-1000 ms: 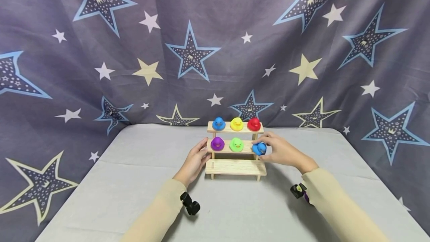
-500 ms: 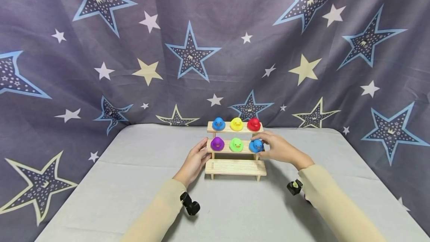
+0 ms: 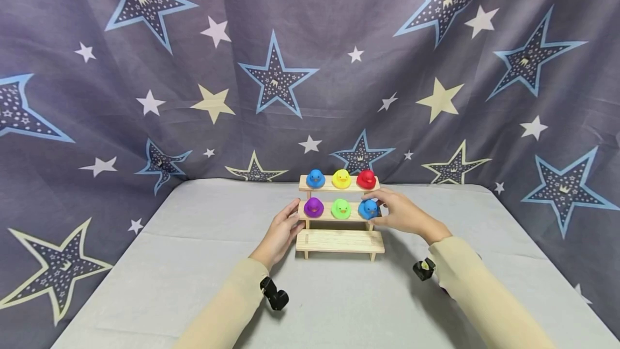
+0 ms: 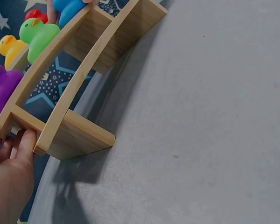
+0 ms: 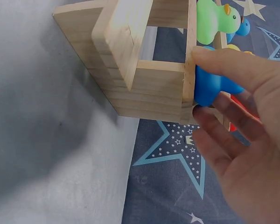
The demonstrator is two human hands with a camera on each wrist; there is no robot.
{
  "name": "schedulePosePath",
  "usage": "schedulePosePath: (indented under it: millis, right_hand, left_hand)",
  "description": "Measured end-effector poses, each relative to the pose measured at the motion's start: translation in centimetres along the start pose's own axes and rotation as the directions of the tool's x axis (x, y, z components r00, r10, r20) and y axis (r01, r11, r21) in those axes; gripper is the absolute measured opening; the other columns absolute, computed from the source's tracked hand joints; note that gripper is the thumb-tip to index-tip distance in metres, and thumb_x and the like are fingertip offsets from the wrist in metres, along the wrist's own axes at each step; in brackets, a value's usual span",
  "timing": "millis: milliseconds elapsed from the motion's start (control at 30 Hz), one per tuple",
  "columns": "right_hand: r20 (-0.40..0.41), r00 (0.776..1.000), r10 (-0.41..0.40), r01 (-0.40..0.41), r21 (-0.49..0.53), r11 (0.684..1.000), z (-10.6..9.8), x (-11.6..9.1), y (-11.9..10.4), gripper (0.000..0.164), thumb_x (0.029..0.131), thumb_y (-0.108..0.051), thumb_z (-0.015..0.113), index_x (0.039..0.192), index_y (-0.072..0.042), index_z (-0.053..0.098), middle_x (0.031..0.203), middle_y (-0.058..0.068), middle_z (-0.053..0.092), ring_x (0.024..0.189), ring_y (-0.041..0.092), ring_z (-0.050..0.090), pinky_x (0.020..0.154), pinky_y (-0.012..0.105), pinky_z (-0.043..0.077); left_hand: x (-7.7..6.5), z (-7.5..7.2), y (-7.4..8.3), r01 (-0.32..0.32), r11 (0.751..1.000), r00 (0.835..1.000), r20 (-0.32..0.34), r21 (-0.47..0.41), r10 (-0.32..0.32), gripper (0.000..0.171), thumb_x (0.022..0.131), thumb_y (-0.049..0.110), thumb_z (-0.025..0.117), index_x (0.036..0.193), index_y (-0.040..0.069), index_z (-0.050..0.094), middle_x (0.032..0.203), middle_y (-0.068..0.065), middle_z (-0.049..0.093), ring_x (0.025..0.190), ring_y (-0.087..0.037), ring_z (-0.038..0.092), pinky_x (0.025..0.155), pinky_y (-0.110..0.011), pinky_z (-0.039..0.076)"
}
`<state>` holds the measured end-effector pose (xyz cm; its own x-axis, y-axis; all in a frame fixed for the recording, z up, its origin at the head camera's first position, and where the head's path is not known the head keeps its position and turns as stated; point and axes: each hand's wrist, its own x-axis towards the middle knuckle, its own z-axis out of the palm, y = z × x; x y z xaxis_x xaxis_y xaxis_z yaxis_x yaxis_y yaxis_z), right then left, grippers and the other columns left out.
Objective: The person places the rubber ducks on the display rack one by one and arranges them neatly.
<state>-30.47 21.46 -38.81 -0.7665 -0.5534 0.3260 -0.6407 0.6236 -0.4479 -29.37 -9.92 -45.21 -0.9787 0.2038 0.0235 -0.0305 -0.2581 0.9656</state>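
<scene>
A small three-step wooden shelf [image 3: 340, 241] stands on the table. At the right end of its middle step sits a blue rubber duck [image 3: 368, 209], and my right hand [image 3: 404, 216] holds it between thumb and fingers. In the right wrist view the thumb crosses the front of the blue duck [image 5: 206, 86], at the step's edge. My left hand [image 3: 280, 232] grips the left end of the shelf, its fingers [image 4: 25, 144] just under the middle step. Beside the held duck are a green duck [image 3: 341, 209] and a purple duck [image 3: 314, 208].
On the top step sit another blue duck [image 3: 315, 179], a yellow duck [image 3: 341, 179] and a red duck [image 3: 366, 180]. The bottom step is bare wood. A grey cloth covers the table [image 3: 194, 263]; a star-patterned curtain [image 3: 310, 69] hangs behind and at both sides.
My right hand has moved slightly left with the blue duck, which was tilted at the step's end and now sits upright in line with the others. The left hand has stayed put.
</scene>
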Motion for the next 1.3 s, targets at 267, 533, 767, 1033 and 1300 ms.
schedulePosePath:
  millis: [267,533,767,1033,1300]
  right_hand:
    - [0.003,1.0,-0.005,0.005,0.04,0.999,-0.2,-0.3,0.3,0.06,0.077,-0.004,0.084,0.132,-0.004,0.061,0.122,0.011,0.062,0.102,0.028,0.066,0.09,0.049,0.058]
    - [0.017,1.0,0.01,-0.011,0.061,0.998,-1.1,-1.2,0.3,0.059,0.081,-0.012,0.083,0.135,-0.007,0.061,0.135,0.016,0.06,0.106,0.035,0.064,0.091,0.05,0.057]
    - [0.044,0.998,0.043,-0.044,0.019,0.999,-2.5,-2.8,0.8,0.056,0.083,-0.016,0.082,0.133,-0.002,0.06,0.127,0.016,0.063,0.107,0.036,0.063,0.092,0.054,0.056]
    - [0.083,0.995,0.062,-0.064,0.024,0.998,-4.1,-5.2,1.4,0.054,0.084,-0.018,0.082,0.13,0.001,0.06,0.125,0.019,0.064,0.105,0.037,0.064,0.09,0.056,0.057]
    - [0.079,0.993,0.086,-0.087,0.02,0.996,-5.3,-7.5,1.5,0.053,0.084,-0.018,0.082,0.128,0.002,0.061,0.121,0.016,0.066,0.102,0.033,0.065,0.087,0.057,0.057]
  left_hand:
    - [0.1,-0.1,-0.1,-0.011,1.0,1.0,0.017,-0.015,0.011,0.055,0.105,-0.001,0.033,0.157,-0.004,0.017,0.16,-0.024,0.019,0.146,-0.039,0.026,0.121,-0.042,0.03]
    - [0.0,-0.1,-0.1,-0.008,1.0,1.0,0.015,-0.012,0.008,0.055,0.105,-0.001,0.034,0.157,-0.004,0.017,0.161,-0.024,0.019,0.146,-0.038,0.026,0.121,-0.042,0.03]
    - [0.0,0.0,0.0,-0.013,1.0,1.0,0.016,0.0,0.013,0.056,0.105,0.001,0.033,0.158,-0.004,0.016,0.159,-0.023,0.02,0.145,-0.034,0.031,0.12,-0.039,0.033]
    - [-0.1,0.0,0.1,-0.008,1.0,1.0,0.027,-0.005,0.008,0.055,0.105,-0.001,0.031,0.157,-0.005,0.015,0.161,-0.024,0.017,0.147,-0.038,0.024,0.121,-0.042,0.029]
    - [-0.1,0.0,0.2,-0.007,1.0,1.0,0.02,-0.003,0.007,0.054,0.105,-0.001,0.031,0.158,-0.004,0.017,0.161,-0.024,0.018,0.147,-0.038,0.024,0.121,-0.042,0.03]
